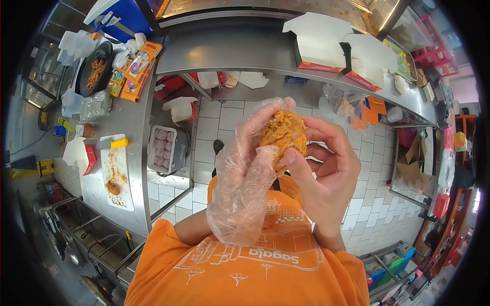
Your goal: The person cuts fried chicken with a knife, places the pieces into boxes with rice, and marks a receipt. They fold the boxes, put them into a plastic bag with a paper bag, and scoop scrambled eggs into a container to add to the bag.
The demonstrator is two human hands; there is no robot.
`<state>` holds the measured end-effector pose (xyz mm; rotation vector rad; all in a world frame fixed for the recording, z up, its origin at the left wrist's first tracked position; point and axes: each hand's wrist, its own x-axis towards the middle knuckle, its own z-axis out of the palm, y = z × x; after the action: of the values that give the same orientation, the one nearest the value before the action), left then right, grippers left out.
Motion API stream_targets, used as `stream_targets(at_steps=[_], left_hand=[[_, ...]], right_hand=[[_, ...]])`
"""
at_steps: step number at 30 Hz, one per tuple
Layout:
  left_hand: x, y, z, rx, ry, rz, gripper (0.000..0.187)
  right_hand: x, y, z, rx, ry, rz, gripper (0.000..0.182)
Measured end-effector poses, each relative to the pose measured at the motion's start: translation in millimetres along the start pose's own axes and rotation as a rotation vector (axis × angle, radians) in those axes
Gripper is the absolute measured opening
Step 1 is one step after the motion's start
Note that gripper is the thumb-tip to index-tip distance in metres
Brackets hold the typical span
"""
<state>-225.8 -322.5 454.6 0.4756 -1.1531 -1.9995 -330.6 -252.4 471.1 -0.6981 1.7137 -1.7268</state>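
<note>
A piece of golden-brown fried chicken [284,133] is held up in front of my orange shirt, between both hands. My left hand [245,173] wears a clear plastic glove and closes on the chicken from the left side. From the right, my bare right hand [329,173] pinches it between thumb and fingers. Its underside is partly hidden by the hands. To the left, a white cutting board [116,173] lies on the steel table, with crumbs, a small fried piece [113,188] and a yellow-handled knife [119,143] on it.
Open white-and-red cardboard boxes [319,43] stand on the steel counter [219,48] ahead. A grey bin [167,149] of round wrapped items sits under the left table. Further left are orange packets [143,64] and a black pan [95,69]. White tiles [206,125] cover the floor.
</note>
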Motion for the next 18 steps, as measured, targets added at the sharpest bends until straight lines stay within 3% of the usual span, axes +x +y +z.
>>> stream_targets(at_steps=[4,6,12,13,14,15,17,18], left_hand=[[2,-8,-6,0.22,-0.117,0.148,0.049],[2,-7,-1,0.03,-0.035,-0.002,0.05],[10,-9,-1,-0.06,0.041,-0.162,0.051],[13,-7,-3,-0.061,0.029,-0.153,0.051],[19,-3,-7,-0.249,0.058,-0.319,0.048],[25,-3,-7,-0.438,0.079,-0.483,0.046],[29,-26,9,-0.367,0.058,-0.416,0.046],[29,-41,16,-0.292,0.067,-0.371,0.046]], right_hand=[[3,-2,-3,-0.054,-0.028,0.014,0.046],[5,-2,-5,-0.065,-0.032,0.038,0.047],[1,-4,-21,0.053,-0.115,0.077,0.053],[-3,-1,-29,0.405,-0.082,0.157,0.054],[-7,5,-36,0.757,-0.051,0.227,0.055],[-14,26,-40,0.752,-0.055,0.198,0.055],[-27,74,-51,0.184,0.017,0.156,0.057],[-35,63,-50,-0.054,-0.089,0.164,0.056]])
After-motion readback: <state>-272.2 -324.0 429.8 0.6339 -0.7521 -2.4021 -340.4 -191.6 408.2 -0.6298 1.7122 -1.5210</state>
